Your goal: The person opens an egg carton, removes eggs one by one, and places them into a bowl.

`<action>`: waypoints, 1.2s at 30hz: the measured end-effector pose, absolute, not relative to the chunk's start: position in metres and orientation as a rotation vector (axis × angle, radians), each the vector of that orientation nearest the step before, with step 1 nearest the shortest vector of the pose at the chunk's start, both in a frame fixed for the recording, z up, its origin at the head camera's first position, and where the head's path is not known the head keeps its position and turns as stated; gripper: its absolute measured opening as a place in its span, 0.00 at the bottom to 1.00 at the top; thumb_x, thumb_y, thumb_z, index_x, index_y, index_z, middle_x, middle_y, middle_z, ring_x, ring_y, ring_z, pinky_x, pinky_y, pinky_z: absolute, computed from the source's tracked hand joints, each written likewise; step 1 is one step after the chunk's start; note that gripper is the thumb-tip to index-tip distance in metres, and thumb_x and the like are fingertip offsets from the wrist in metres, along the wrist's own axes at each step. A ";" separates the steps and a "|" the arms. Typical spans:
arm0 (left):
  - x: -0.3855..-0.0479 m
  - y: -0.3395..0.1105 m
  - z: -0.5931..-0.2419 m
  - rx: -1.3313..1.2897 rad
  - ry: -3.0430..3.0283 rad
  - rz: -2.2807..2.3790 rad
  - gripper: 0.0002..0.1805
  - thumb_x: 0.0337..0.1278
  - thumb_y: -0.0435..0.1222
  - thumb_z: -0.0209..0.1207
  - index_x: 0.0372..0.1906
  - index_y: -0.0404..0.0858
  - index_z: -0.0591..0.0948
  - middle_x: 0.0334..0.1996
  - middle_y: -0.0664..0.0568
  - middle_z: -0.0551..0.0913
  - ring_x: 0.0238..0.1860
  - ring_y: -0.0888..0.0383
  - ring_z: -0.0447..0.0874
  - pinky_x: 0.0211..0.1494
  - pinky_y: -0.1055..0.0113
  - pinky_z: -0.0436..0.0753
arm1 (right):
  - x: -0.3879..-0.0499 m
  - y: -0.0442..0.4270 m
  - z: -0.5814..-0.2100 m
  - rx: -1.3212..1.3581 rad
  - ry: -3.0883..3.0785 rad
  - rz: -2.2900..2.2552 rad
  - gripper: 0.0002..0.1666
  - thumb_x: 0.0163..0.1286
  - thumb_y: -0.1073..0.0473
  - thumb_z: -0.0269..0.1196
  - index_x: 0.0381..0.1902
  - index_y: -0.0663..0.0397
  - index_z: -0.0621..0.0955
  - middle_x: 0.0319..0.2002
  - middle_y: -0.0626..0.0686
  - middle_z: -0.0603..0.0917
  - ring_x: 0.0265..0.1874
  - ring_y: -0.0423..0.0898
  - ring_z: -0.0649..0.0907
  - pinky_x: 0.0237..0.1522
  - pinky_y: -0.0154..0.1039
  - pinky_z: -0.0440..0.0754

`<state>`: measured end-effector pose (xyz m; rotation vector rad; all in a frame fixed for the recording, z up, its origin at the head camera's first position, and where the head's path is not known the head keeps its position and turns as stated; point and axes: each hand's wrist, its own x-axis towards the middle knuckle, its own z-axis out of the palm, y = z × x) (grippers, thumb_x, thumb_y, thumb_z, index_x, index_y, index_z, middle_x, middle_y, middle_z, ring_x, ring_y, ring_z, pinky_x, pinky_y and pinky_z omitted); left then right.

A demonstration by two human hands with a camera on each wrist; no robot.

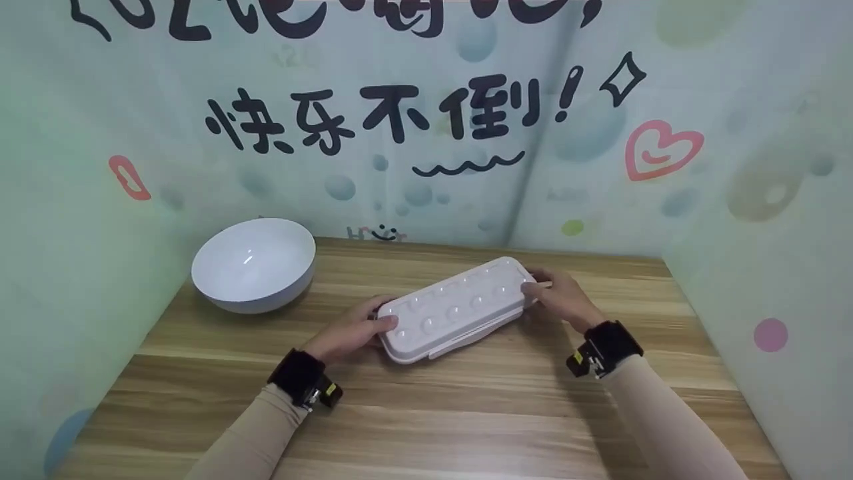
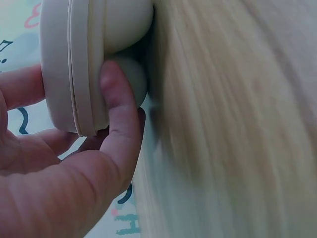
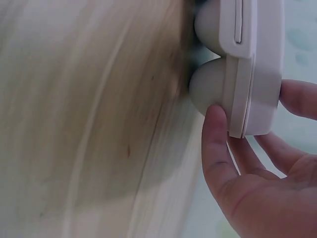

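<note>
A white lidded egg box point(image 1: 460, 310) with two rows of round bumps on its lid is held slantwise over the wooden table, its right end farther back. My left hand point(image 1: 350, 330) grips its left end, thumb on top of the lid. At the other end, my right hand point(image 1: 563, 297) pinches the box the same way. In the left wrist view a finger point(image 2: 119, 94) curls under the rim against a rounded cup point(image 2: 131, 77). The right wrist view shows a fingertip point(image 3: 216, 119) touching another rounded cup point(image 3: 205, 87). The lid looks closed; the inside is hidden.
A large white bowl point(image 1: 256, 263) stands at the back left of the wooden table point(image 1: 453, 427). A printed curtain point(image 1: 413, 200) with lettering hangs along the back edge, and pale walls point(image 1: 766, 267) flank both sides.
</note>
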<state>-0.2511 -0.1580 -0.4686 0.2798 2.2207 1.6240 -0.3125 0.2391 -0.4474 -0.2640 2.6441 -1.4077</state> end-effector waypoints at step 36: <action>-0.293 -0.056 -0.464 0.394 2.509 1.515 0.28 0.80 0.42 0.56 0.77 0.39 0.72 0.75 0.38 0.73 0.77 0.42 0.69 0.81 0.49 0.65 | -0.246 0.328 -0.444 -0.054 2.826 -1.220 0.31 0.79 0.56 0.59 0.68 0.74 0.67 0.64 0.74 0.74 0.57 0.63 0.81 0.49 0.37 0.80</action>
